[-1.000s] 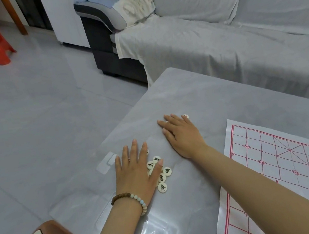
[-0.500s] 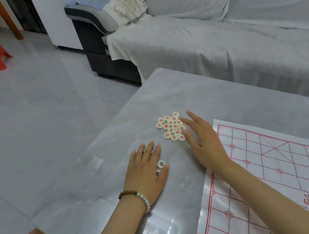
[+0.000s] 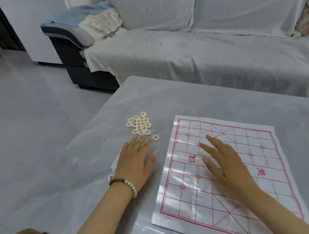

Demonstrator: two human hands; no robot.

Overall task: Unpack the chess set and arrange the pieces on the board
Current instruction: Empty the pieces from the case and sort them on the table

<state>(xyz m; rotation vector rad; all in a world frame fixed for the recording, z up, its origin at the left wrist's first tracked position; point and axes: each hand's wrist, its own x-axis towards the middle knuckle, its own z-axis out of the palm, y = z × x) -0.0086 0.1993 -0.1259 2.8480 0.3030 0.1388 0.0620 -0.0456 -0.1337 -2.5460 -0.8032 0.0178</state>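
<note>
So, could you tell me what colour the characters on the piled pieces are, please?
Red, on cream pieces; the head view shows it.

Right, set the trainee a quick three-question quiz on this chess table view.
1. True or false: some pieces already stand on the board.
2. Where does the lone piece lie?
A) on the board
B) on the table, apart from the pile of pieces, near the left hand
C) on top of that pile
3. Fill in: the right hand, fingers straight, is above the ____.
Key: 1 false; 2 B; 3 board.
</note>
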